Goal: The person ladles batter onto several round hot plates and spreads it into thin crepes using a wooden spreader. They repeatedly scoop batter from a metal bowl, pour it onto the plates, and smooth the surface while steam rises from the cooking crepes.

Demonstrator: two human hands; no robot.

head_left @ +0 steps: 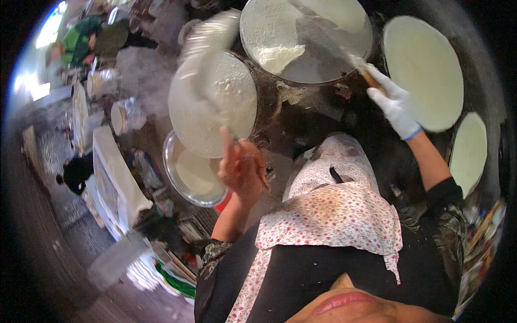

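My left hand (242, 168), bare, grips a thin stick (215, 107) that reaches up across a round griddle (186, 126) covered with a pale white batter sheet; the stick's far end is a white blur. My right hand (396, 103) wears a white glove and holds the wooden handle of a long flat spatula (328, 48), whose blade lies over the top griddle (323, 70). There, a thin white sheet (274, 37) is partly folded back. A metal bowl of batter (173, 177) sits just left of my left hand.
Two more round griddles with pale sheets lie at the right (423, 72) and far right (468, 153). A white-covered table (116, 183) and plastic containers (126, 116) stand at the left. A person in green (81, 40) and another in black (78, 172) are farther off.
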